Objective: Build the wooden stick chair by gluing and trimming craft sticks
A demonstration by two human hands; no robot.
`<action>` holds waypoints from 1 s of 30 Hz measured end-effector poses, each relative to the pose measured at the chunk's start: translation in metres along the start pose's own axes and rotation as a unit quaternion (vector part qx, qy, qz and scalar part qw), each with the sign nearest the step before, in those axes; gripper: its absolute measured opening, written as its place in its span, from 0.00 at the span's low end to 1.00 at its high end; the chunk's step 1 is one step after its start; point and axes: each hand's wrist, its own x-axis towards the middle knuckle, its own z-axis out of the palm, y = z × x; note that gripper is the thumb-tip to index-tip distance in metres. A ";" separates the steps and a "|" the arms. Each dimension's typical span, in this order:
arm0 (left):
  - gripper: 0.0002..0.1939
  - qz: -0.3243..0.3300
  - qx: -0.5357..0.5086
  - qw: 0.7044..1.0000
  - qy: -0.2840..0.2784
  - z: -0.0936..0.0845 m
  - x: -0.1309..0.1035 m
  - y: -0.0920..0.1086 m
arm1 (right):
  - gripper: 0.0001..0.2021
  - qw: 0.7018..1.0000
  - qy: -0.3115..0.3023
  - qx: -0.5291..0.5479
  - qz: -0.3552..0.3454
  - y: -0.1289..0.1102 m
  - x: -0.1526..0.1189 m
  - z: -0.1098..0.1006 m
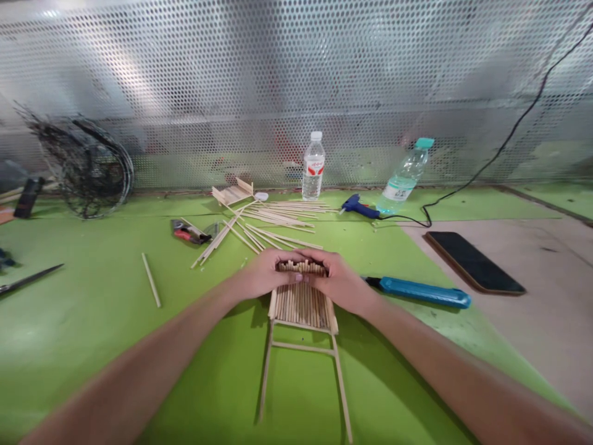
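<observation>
A small structure of wooden sticks (303,306) lies at the middle of the green table, with two long legs and a crossbar pointing toward me. My left hand (264,272) is wrapped round the left side of its far end. On the right side, my right hand (340,279) grips the same end. Both thumbs rest on the row of sticks and nearly meet, while the other fingers curl round the far edge. The uneven stick ends show between my hands.
Loose sticks (278,216), a small wooden frame (234,193), pliers (189,232), a glue gun (359,206) and two bottles (313,170) stand or lie behind. A blue cutter (424,292) and phone (475,262) lie right; a single stick (151,280) and wire coil (95,167) are left.
</observation>
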 end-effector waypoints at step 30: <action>0.16 0.006 0.023 1.000 0.003 0.000 0.003 -0.007 | 0.25 1.000 -0.004 0.000 -0.026 0.000 -0.001 -0.001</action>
